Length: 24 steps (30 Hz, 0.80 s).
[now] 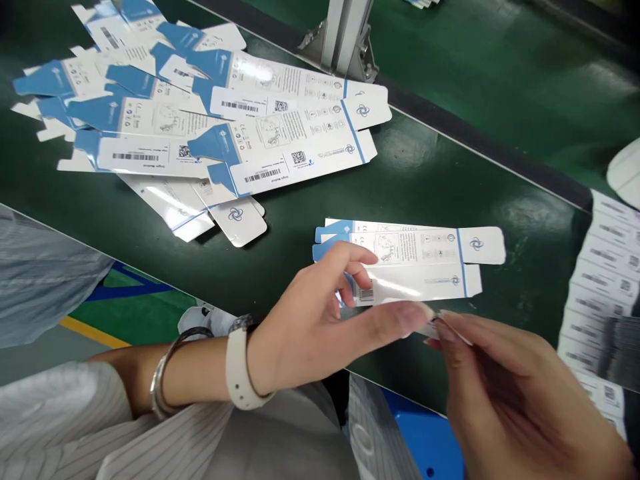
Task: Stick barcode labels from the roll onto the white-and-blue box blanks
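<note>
My right hand [515, 387] is closed, its thumb and forefinger pinching a small white label [425, 329]. My left hand [320, 313] reaches across from the left, with the thumb stretched out against the label and the other fingers loosely curled, apart from the thumb. Most of the label is hidden by that thumb. Just beyond my left fingers, a flat, unfolded white and blue carton [415, 283] lies on a green table [290, 267], overlapping at least one more of its kind. My left fingers partly cover its blue end; whether they touch it I cannot tell.
Many flat cartons [300, 143] are spread in an overlapping heap at the upper left. A metal post [345, 40] stands at the table's far edge. At the right lies a sheet of printed labels [600, 267], with a dark grey object [620, 350] over it.
</note>
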Each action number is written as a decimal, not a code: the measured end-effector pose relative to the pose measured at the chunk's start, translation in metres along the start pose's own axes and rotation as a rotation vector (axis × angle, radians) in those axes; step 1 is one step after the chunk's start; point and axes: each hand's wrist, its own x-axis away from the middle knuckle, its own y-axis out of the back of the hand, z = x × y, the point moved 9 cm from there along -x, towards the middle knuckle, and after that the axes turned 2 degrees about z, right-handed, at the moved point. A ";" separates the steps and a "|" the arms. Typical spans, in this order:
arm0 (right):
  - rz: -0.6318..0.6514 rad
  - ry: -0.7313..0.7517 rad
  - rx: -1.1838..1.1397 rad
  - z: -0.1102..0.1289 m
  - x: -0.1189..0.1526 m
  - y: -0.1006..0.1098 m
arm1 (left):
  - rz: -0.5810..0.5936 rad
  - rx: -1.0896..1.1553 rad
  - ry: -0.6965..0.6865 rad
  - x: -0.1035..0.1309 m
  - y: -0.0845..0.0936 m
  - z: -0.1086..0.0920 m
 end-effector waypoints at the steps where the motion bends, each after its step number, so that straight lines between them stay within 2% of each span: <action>1: 0.013 0.067 0.017 0.004 0.001 0.001 | 0.036 -0.012 0.021 -0.002 -0.004 -0.001; 3: 0.029 0.208 0.034 0.011 0.002 0.004 | 0.102 -0.055 0.053 -0.004 -0.010 -0.003; 5: 0.024 0.254 -0.002 0.010 0.004 0.006 | 0.165 -0.096 0.069 0.000 -0.012 -0.004; 7: 0.016 0.196 -0.072 0.001 0.006 0.008 | 0.219 -0.133 0.078 0.008 -0.013 -0.002; 10: 0.036 0.037 -0.225 -0.015 0.012 0.003 | 0.237 -0.151 0.098 0.020 -0.009 0.006; 14: -0.005 -0.205 -0.358 -0.038 0.028 -0.003 | 0.139 -0.048 0.052 0.035 0.003 0.014; 19: -0.019 -0.399 -0.467 -0.061 0.038 -0.010 | 0.014 0.094 -0.010 0.050 0.011 0.019; 24: 0.180 -0.461 -0.660 -0.066 0.028 -0.033 | -0.027 0.184 -0.019 0.049 0.003 0.025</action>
